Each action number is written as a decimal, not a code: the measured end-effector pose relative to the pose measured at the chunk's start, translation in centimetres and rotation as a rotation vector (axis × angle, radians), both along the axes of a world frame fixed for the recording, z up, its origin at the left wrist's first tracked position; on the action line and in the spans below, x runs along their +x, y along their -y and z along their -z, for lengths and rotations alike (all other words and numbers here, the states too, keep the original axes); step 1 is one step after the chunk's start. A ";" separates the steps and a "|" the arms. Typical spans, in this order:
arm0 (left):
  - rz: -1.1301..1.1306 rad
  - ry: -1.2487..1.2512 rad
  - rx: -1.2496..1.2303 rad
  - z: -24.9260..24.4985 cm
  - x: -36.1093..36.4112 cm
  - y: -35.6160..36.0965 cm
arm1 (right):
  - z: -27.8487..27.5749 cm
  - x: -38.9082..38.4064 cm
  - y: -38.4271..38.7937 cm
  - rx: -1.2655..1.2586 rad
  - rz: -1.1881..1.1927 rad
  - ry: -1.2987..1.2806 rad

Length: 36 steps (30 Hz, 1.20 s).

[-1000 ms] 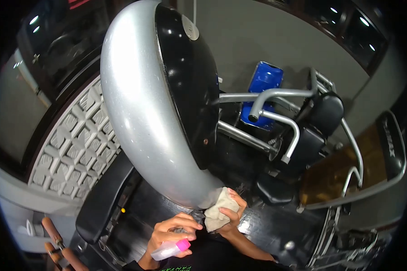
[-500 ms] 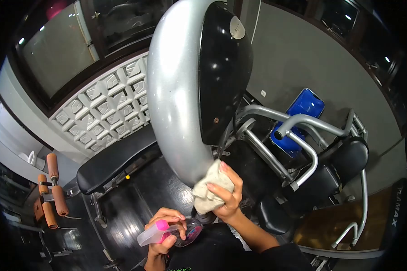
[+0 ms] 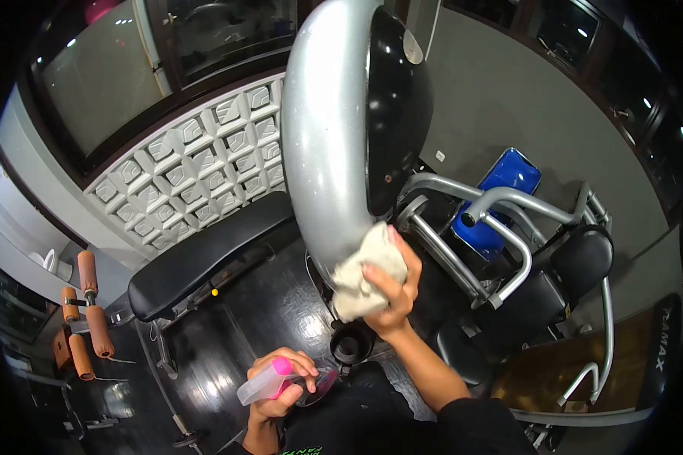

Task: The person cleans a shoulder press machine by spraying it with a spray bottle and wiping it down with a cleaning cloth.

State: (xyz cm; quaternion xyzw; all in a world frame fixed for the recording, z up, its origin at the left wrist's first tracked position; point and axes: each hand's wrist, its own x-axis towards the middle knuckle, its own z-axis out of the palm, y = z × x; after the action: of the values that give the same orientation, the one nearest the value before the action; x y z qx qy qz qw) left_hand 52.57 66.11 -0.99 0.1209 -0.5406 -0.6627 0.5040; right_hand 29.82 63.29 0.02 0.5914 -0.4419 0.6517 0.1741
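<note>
My right hand (image 3: 396, 287) presses a crumpled cream cloth (image 3: 363, 274) against the lower end of a large curved silver cover (image 3: 326, 129). Beside the silver part is a glossy black panel (image 3: 398, 114) with a round badge near its top. Low in the view, my left hand (image 3: 284, 387) is wrapped round a clear spray bottle (image 3: 325, 381) with a pink and translucent nozzle, tilted to the left. The bottle is apart from the machine.
A black padded bench (image 3: 212, 254) stands to the left, near orange-brown foam rollers (image 3: 97, 331). At right are silver machine bars (image 3: 520, 199), a blue seat (image 3: 511, 178) and black pads (image 3: 580, 254). A black round base (image 3: 350, 345) lies below the cloth.
My right hand and the cloth have moved up and slightly right along the silver cover. My left hand has shifted slightly up with the bottle. The cover appears farther right.
</note>
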 end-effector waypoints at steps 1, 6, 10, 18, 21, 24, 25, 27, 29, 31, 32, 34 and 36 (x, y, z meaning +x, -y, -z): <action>0.027 0.001 -0.013 -0.1 -0.1 -0.1 | 2.2 -0.3 -0.4 -0.007 0.003 0.004; 0.148 -0.010 0.043 0.1 -1.4 -0.4 | 9.9 -0.2 -4.3 0.096 0.118 -0.028; 0.157 0.024 -0.013 -0.8 -3.6 -0.5 | 7.0 -1.1 -4.3 0.191 -0.036 0.210; 0.033 -0.192 0.031 -1.6 -9.9 -2.3 | -6.0 -8.0 2.7 -0.134 -0.128 0.017; -0.027 -0.198 0.014 -2.1 -11.7 -2.9 | -10.2 -9.6 5.8 -0.202 -0.243 -0.579; -0.090 -0.216 0.008 -1.7 -12.8 -3.6 | -11.8 -14.0 10.6 -0.407 -0.297 -0.758; -0.107 -0.221 0.005 -1.7 -13.4 -3.9 | -12.3 -15.7 11.5 -0.339 -0.223 -0.639; -0.193 -0.166 0.035 -1.7 -14.4 -4.5 | -14.0 -18.5 13.1 -0.121 -0.127 -0.395; -0.218 -0.167 0.037 -1.6 -15.4 -5.1 | -14.7 -20.0 15.6 -0.030 -0.113 -0.147; -0.236 -0.163 0.041 -1.5 -16.1 -5.6 | -15.5 -18.5 15.0 0.007 -0.164 -0.052; -0.216 -0.149 0.038 -1.4 -16.3 -5.7 | -15.4 -16.2 13.6 -0.081 -0.154 -0.158; -0.197 -0.127 0.037 -1.5 -16.7 -5.9 | -14.6 -13.7 11.4 -0.239 -0.347 -0.526; -0.229 -0.117 -0.014 -1.8 -17.4 -5.6 | -14.4 -12.7 10.5 -0.347 -0.498 -0.872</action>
State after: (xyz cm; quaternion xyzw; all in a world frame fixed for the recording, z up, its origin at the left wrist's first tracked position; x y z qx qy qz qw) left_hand 35.14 71.70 0.81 0.1394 -0.4975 -0.6030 0.6079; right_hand 17.08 52.83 14.47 0.8570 -0.0604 0.4304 0.2769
